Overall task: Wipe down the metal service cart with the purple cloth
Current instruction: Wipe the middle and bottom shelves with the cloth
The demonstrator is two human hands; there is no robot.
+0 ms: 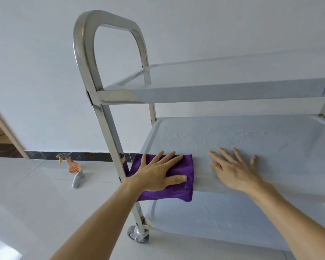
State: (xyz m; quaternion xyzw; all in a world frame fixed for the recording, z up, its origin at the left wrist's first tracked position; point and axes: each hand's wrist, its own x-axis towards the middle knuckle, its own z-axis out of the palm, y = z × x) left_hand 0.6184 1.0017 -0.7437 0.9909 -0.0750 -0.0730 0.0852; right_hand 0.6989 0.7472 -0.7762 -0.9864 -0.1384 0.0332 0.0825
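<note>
The metal service cart [109, 128] fills the right of the view, with three shelves and a looped handle at its left end. A folded purple cloth [184, 166] lies on the front left corner of the middle shelf [270, 139] and hangs over its front edge. My left hand [158, 173] presses flat on the cloth with straight fingers. My right hand [235, 167] rests flat on the bare shelf to the right of the cloth, fingers spread. Water droplets dot the middle shelf beyond both hands.
A spray bottle [74, 168] with orange liquid stands on the tiled floor to the left of the cart, near the wall. A caster wheel [138, 235] sits under the cart's near left post. The bottom shelf [214, 218] lies below my hands.
</note>
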